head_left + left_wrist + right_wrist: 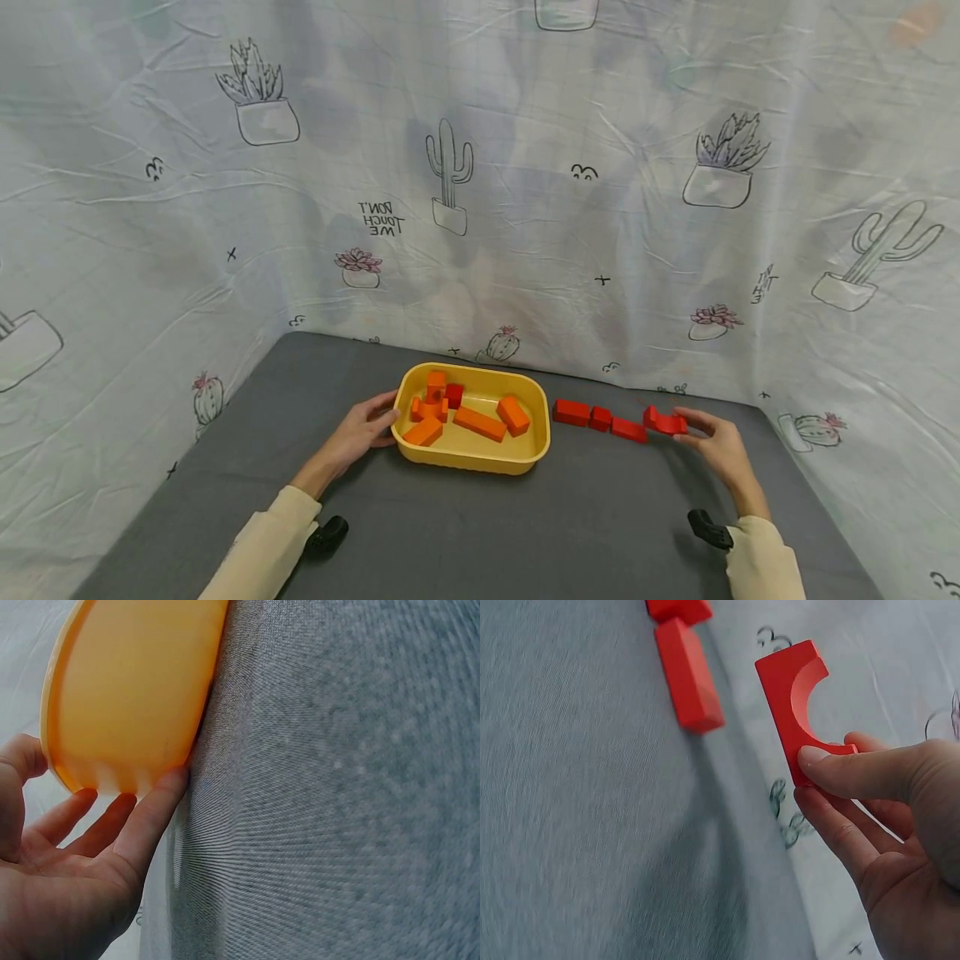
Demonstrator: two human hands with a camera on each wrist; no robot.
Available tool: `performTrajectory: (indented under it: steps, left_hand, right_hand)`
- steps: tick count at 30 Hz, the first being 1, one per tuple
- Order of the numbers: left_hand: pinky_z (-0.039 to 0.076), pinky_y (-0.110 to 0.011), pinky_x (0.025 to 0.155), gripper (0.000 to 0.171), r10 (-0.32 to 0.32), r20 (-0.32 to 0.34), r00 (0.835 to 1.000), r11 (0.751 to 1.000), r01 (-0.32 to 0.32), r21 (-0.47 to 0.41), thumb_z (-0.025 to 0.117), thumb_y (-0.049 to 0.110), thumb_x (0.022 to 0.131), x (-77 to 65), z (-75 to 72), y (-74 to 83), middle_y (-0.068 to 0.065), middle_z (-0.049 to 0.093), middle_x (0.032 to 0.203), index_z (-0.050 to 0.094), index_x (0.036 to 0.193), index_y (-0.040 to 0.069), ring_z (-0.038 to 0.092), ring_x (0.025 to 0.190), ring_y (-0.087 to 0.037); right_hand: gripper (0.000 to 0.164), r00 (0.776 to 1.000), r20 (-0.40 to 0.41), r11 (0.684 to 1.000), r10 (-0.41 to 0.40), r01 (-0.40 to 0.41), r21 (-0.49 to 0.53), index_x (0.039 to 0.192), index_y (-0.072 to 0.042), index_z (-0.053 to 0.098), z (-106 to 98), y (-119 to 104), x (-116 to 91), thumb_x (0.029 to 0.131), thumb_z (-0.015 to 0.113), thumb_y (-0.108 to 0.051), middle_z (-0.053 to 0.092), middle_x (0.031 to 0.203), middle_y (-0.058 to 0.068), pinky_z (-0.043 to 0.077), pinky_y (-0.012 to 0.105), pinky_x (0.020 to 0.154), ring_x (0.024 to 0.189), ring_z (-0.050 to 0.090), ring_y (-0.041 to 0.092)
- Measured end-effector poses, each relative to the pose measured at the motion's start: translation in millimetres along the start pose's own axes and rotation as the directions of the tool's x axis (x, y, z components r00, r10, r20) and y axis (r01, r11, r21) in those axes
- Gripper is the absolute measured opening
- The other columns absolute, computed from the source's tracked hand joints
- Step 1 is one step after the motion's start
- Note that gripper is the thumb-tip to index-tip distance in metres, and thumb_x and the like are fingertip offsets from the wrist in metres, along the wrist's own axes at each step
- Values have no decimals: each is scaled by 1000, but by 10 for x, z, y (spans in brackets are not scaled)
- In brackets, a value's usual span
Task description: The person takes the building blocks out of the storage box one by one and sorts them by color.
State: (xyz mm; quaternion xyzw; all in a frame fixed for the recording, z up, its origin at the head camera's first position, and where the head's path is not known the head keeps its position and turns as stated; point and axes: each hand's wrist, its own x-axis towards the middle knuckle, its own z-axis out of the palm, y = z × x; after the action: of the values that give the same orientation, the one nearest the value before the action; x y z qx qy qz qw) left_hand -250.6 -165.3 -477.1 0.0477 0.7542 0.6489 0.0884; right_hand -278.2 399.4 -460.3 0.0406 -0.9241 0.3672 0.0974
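In the head view my right hand (718, 446) pinches a red arch block (663, 421) by one end, above the table. The right wrist view shows this block (784, 705) with its half-round cutout facing right, thumb on one side and fingers behind. Below and to the left of it lies a row of red blocks (572, 412), the nearest being a long block (690, 679). My left hand (354, 435) touches the left end of a yellow tray (471, 462). Its fingers are spread against the tray's outer wall (127, 727) and rim in the left wrist view.
Inside the tray lie several orange blocks (480, 423) and a red block (454, 395). The tray and the red row stand toward the back of the grey-covered table (487, 533). A white curtain (525, 183) with plant drawings surrounds its back and sides.
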Motion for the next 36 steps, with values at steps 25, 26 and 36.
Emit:
performTrajectory:
  steps: [25,26,36]
  left_hand:
    - [52,-39,80,48,-8,-13,1000,1000,7,-1,50,22,94,21,13,-27,-14,36,138,35,139,12,45,118,-32]
    - [52,-40,80,49,-9,-13,1000,1000,9,-2,50,23,94,23,15,-27,-15,36,138,35,139,12,44,119,-33]
    - [52,-39,79,48,-5,-11,1000,1000,5,-11,49,21,94,11,10,6,-14,35,139,34,139,12,44,119,-33]
  right_hand:
    - [51,991,109,995,82,-76,-61,124,6,51,12,185,-43,78,69,-7,51,121,29,44,52,84,109,48,43]
    - [51,991,110,995,82,-76,-63,124,6,51,14,185,-43,78,69,-7,52,120,29,44,52,84,108,49,43]
    - [52,993,99,994,69,-60,-95,124,5,51,28,197,-31,77,70,-5,57,114,26,47,23,71,104,53,39]
